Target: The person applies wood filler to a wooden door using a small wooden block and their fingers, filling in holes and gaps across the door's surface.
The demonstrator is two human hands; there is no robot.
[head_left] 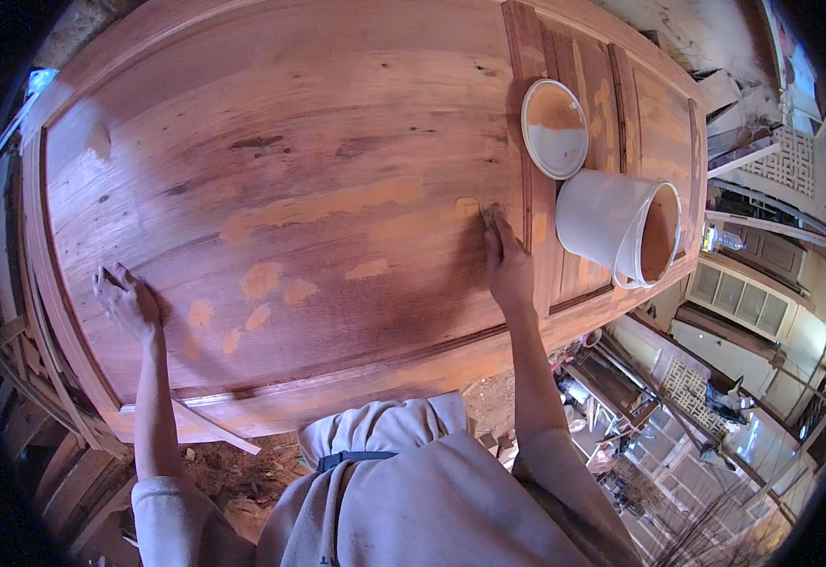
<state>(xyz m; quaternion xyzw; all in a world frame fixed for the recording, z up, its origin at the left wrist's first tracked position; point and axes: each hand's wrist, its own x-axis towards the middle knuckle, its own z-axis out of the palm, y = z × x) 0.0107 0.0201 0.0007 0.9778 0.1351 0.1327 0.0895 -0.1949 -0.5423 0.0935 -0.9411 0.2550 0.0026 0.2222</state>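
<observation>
Item: pale garment (pixel 413 491), worn by the person, nearer than the bucket and to its left.
Item: thin wood strip (pixel 214 427), pale, near edge of the panel, well left of the bucket.
Item: left hand (pixel 129 300), bare, laid against the wood, farthest left of the bucket; fingers slightly apart.
Item: right hand (pixel 509 269), bare, near the bucket, on its left; fingers together, tips down at the wood. Cannot tell what, if anything, they grip.
Item: wooden panel (pixel 318 104), reddish-brown with raised framing, lying beneath the bucket and reaching far to its left.
Item: orange patches (pixel 328 201), smeared, irregular, several, mostly left of the bucket.
Item: bucket (pixel 594 217), white, thin handle, uncovered; inside coated orange-brown.
Item: round lid (pixel 554 129), white, part-smeared orange-brown, just beyond the bucket.
Item: glazed frame (pixel 740 295), several panes, off the panel, right of the bucket.
Item: lattice piece (pixel 794 163), pale, farther right and beyond the bucket.
</observation>
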